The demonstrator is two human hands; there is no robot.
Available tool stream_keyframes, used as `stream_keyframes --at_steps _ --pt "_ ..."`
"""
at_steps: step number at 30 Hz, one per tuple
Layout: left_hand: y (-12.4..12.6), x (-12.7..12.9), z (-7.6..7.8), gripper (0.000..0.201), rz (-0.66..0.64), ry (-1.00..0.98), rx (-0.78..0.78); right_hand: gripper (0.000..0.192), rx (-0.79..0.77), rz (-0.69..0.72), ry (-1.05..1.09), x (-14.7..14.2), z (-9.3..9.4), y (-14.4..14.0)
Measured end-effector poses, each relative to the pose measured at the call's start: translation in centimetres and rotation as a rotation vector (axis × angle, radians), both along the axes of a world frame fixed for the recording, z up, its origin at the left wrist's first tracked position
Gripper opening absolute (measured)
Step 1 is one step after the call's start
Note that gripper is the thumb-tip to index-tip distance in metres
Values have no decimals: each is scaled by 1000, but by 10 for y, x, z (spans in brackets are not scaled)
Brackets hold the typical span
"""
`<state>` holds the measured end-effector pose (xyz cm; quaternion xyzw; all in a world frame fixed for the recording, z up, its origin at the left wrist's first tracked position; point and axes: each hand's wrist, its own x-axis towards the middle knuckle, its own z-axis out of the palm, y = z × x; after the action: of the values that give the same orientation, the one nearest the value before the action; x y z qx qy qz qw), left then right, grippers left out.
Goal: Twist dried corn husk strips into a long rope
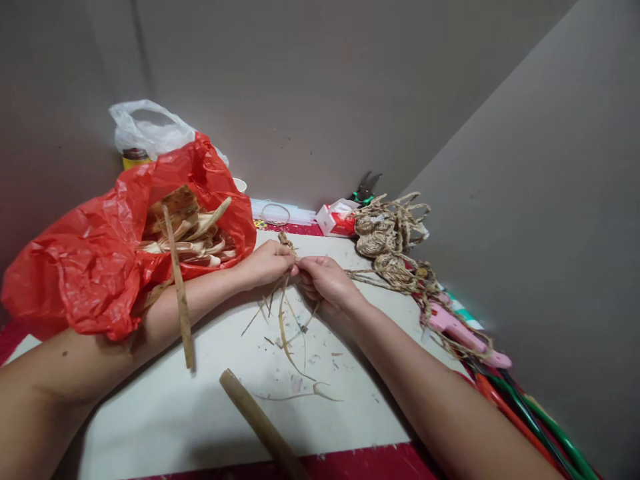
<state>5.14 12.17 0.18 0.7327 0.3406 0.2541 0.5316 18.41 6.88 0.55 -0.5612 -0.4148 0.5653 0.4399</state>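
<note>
My left hand (270,261) and my right hand (323,277) meet over the far half of a white board (350,393). Both are closed, fingertips pinching a small bundle of dry plant fibre (285,240) whose knotted top pokes up past my left fingers. Thin loose strands (283,327) hang below the hands onto the board. A long flat dry strip (176,287) leans out of a red plastic bag (100,240) across my left forearm. Closer to me, a thicker dry stalk (260,420) lies over the board's near edge.
Dry husks (200,233) fill the red bag at left; a white plastic bag (150,130) stands behind it. At back right are a tissue box (337,219), dark-bladed pliers (367,190) and coiled braided cords (385,233). A pink glue gun (463,330) lies right, beside grey walls.
</note>
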Motion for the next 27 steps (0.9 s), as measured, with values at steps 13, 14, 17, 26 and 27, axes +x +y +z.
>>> stream_keyframes --at_steps 13,14,17,26,27 --pt "-31 7 5 11 20 117 -33 33 -68 -47 252 -4 -2 -5" --pt "-32 8 5 11 21 104 -49 31 -65 -47 256 -4 -3 -4" --pt "-28 8 10 10 -18 99 -142 27 -66 -14 289 0 -5 -3" --pt "7 2 3 13 190 -103 -95 9 -160 119 364 17 1 3" --pt "5 4 1 11 141 -151 -195 10 -155 134 366 18 1 4"
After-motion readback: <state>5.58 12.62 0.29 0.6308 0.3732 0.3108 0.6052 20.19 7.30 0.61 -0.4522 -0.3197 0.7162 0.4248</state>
